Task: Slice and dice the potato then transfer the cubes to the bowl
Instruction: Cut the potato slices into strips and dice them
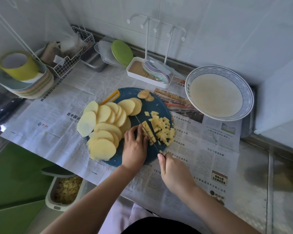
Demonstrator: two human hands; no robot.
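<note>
A round blue cutting board (149, 107) lies on newspaper. Several pale potato slices (107, 122) are heaped on its left half. A pile of potato cubes (164, 129) lies on its right half. My left hand (135, 146) presses its curled fingers on a small stack of potato strips (146, 127) beside the cubes. My right hand (172, 171) grips the handle of a knife (147, 134), whose thin blade runs across the strips right next to my left fingertips. A wide bowl with a blue patterned rim (219, 92) stands to the right of the board, with nothing inside.
A bin (64, 191) holding potato scraps sits below the counter edge at lower left. Stacked plates and a tape roll (22, 73) stand far left. A wire basket (69, 53), containers and a white rack tray (149, 73) line the back wall. A yellow peeler (110, 97) rests on the board's far edge.
</note>
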